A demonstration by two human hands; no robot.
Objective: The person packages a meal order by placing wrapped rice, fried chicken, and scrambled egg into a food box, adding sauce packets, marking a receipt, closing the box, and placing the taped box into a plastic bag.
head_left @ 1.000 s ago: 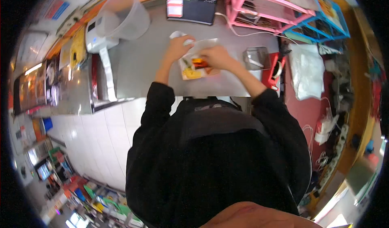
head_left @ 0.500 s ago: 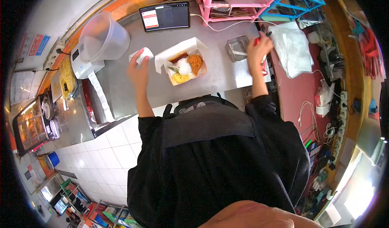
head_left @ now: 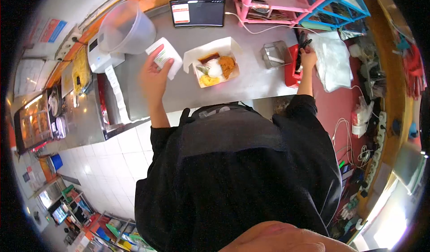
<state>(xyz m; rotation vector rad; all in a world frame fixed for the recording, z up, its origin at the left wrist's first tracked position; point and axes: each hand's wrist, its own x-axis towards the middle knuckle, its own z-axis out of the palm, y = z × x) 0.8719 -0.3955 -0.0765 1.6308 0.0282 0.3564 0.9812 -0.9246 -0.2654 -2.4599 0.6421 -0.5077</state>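
Left hand (head_left: 153,78) grips a flat white packet (head_left: 173,51) with faint printing, pinched between the thumb and the other fingers and raised at a tilt. Right hand (head_left: 308,59) is well apart from it, at the far side of the tabletop (head_left: 251,68), its fingers bent over some black objects (head_left: 301,41) by a red holder (head_left: 292,68); whether it has closed on anything there I cannot tell.

Between the two hands, nearer the left one, an open food box (head_left: 212,46) sits on the tabletop, lid flaps spread. Inside it, white rice (head_left: 214,68) lies in the middle, with a browned, crusty piece (head_left: 227,66) on the right hand's side, yellow food (head_left: 208,80) toward the person and a dark reddish-brown strip (head_left: 209,57) beyond.

Just inward of the right hand stands a metal tin (head_left: 275,55); just outward of it lie clear plastic bags (head_left: 333,63). Beyond the left hand and farther outward are a clear bucket (head_left: 130,30) and a white printer (head_left: 98,60) trailing a paper strip (head_left: 115,88). Past both hands, at the back, a lit tablet (head_left: 198,12) faces the person.
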